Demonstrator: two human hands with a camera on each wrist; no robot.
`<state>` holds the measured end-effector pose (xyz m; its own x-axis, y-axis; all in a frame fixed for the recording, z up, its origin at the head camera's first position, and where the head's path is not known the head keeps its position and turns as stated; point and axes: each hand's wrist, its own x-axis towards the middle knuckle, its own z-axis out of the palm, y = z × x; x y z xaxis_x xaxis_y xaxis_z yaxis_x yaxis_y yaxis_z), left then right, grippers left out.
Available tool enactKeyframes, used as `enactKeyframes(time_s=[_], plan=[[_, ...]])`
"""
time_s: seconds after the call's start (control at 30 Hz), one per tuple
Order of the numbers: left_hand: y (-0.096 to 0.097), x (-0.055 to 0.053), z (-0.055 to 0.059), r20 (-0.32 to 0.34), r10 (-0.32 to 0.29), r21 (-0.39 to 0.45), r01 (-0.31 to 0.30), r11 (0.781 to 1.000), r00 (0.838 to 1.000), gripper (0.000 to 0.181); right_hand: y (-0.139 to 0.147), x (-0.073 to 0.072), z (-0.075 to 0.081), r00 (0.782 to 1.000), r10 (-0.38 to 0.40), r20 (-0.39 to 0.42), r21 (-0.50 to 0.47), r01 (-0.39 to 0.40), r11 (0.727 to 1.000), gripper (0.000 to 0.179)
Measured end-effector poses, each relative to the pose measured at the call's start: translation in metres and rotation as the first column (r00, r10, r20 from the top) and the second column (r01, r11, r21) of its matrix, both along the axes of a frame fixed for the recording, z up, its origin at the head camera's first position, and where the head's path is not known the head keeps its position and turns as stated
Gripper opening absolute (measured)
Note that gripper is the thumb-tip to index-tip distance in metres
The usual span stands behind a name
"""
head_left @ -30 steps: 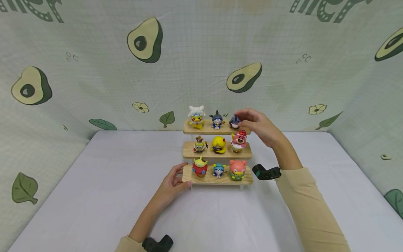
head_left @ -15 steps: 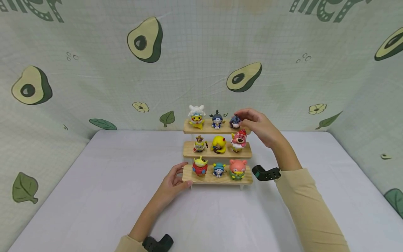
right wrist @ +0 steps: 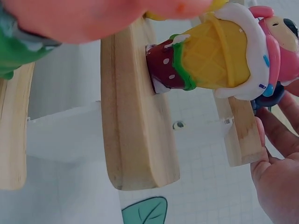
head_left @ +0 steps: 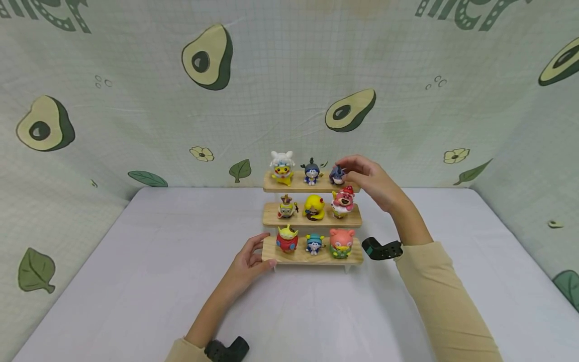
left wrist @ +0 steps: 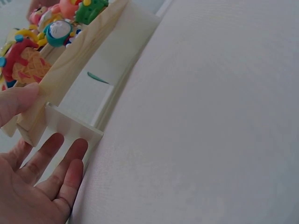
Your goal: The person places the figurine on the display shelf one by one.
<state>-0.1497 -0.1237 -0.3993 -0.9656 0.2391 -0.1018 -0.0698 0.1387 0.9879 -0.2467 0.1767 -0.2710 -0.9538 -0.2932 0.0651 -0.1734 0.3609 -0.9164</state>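
A three-tier display stand [head_left: 327, 259] with wooden boards and white supports holds small figurines on every tier. My left hand [head_left: 246, 262] grips the left end of the lowest board. In the left wrist view, the thumb [left wrist: 23, 97] lies on that board [left wrist: 70, 70], and the other fingers reach beneath it beside the white leg [left wrist: 74, 125]. At the right end of the top board, my right hand [head_left: 372, 182] pinches a blue-grey donkey figurine [head_left: 336, 175] between thumb and fingers. That figurine is mostly hidden in the right wrist view by a pink bear figurine [right wrist: 210, 56].
Beside the donkey stand a blue-hooded figurine [head_left: 312, 173] and a white-hatted yellow one [head_left: 282, 171]. A crowned figurine [head_left: 286, 208] and a yellow-haired one [head_left: 314, 208] share the middle board. Behind the white table [head_left: 181, 226] hangs an avocado-print cloth [head_left: 280, 65].
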Motion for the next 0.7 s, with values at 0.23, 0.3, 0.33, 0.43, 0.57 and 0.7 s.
enactKeyframes(time_s=[0.23, 0.3, 0.33, 0.43, 0.57, 0.7], plan=[[0.0001, 0.0001, -0.0008, -0.021, -0.007, -0.003, 0.007, 1.000, 1.000, 0.066, 0.0000, -0.0006, -0.0010, 1.000, 0.012, -0.006, 0.005, -0.012, 1.000, 0.040], [-0.0003, -0.0001, -0.0007, -0.009, -0.002, 0.001, 0.002, 1.000, 1.000, 0.066, -0.0005, -0.0009, -0.0010, 1.000, 0.008, -0.007, 0.007, -0.008, 1.000, 0.041], [-0.0005, -0.0002, -0.0005, -0.001, 0.000, 0.002, 0.000, 1.000, 1.000, 0.066, -0.0008, -0.0011, -0.0010, 1.000, 0.006, -0.008, 0.009, -0.005, 1.000, 0.041], [-0.0005, 0.0000, 0.0003, 0.007, 0.000, -0.002, 0.000, 1.000, 1.000, 0.066, -0.0013, -0.0014, -0.0010, 1.000, 0.001, -0.014, 0.015, 0.000, 1.000, 0.041], [-0.0002, 0.0002, 0.0003, 0.011, -0.002, 0.000, 0.002, 1.000, 1.000, 0.065, -0.0012, -0.0015, -0.0015, 1.000, -0.001, -0.014, 0.016, 0.001, 1.000, 0.042], [0.0003, -0.0002, -0.0004, 0.005, 0.001, 0.000, -0.001, 1.000, 1.000, 0.065, -0.0008, -0.0020, -0.0017, 1.000, -0.004, -0.009, 0.015, 0.004, 1.000, 0.042]])
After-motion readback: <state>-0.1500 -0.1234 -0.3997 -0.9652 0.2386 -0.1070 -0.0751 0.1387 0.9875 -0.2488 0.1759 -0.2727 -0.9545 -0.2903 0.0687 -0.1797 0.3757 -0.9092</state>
